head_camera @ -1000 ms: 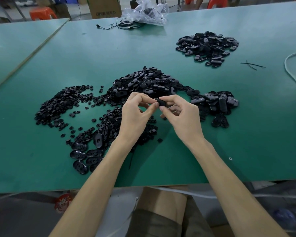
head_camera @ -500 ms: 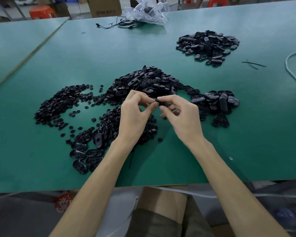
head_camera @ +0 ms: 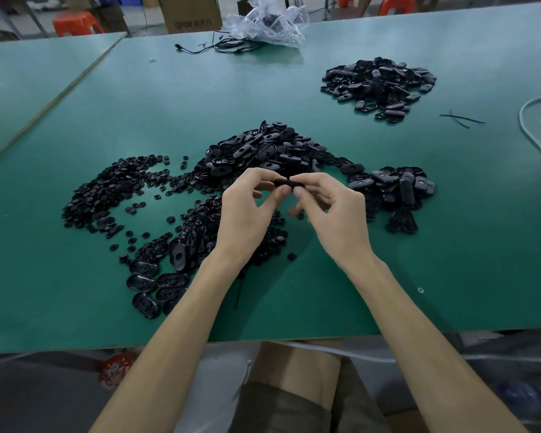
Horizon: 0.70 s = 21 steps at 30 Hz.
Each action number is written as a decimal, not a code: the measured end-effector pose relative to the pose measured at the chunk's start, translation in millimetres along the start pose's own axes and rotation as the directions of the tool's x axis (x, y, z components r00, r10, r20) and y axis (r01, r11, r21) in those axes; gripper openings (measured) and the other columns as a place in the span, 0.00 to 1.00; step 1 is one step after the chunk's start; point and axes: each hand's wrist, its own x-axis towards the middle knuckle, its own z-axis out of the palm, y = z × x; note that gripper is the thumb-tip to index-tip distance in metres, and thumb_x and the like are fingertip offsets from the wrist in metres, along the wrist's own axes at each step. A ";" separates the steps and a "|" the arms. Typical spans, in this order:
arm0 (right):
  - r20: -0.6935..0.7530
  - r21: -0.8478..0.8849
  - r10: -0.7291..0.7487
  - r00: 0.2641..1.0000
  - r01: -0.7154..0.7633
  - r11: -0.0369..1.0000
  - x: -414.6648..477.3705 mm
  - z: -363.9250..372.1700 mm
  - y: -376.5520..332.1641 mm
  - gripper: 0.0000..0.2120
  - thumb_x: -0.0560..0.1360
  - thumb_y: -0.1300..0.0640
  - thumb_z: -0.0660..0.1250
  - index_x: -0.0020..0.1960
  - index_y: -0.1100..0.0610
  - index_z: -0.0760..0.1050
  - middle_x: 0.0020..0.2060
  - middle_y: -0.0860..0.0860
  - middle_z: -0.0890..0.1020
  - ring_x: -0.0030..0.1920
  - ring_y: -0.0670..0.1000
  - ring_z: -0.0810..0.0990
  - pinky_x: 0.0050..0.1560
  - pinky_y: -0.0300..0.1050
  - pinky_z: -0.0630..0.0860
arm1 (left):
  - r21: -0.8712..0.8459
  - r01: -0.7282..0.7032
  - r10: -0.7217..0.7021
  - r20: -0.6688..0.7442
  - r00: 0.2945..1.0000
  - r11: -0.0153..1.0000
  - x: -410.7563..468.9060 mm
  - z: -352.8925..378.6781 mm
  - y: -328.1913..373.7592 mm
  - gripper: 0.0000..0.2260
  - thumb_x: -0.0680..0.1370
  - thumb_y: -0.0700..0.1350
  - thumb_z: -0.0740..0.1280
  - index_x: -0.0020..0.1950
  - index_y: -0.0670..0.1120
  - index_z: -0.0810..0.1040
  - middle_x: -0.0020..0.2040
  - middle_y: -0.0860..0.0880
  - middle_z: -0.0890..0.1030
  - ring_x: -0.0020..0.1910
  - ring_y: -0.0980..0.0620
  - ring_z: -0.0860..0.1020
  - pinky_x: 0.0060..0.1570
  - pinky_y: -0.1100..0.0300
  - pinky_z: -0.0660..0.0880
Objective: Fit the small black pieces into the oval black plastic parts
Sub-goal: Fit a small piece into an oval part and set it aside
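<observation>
Pinching one oval part point(head_camera: 289, 183) between them — left hand point(head_camera: 244, 214) and right hand point(head_camera: 338, 217), each grip closed on it.

We see a bare left arm point(head_camera: 175, 326) and a bare right arm point(head_camera: 419, 326), both long and thin. Lower down we see dark green-grey shorts point(head_camera: 281, 407) and a bare knee point(head_camera: 297, 364).

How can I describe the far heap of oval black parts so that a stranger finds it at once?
Look at the green table and go to its far right part. There a heap of oval black parts lies alone, left of some thin black ties. Unlike the nearer heaps, it joins no other pile: bare green surrounds it.
</observation>
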 end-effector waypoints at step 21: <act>-0.101 -0.048 0.016 0.995 -0.021 0.999 2.6 1.0 -2.5 0.05 0.83 0.52 0.68 0.52 0.54 0.77 0.41 0.44 0.82 0.41 0.47 0.81 0.43 0.50 0.80 | -0.442 0.128 -0.085 0.116 0.990 0.888 1.5 -4.7 0.5 0.08 0.83 0.36 0.68 0.61 0.37 0.80 0.46 0.40 0.86 0.38 0.47 0.84 0.47 0.50 0.85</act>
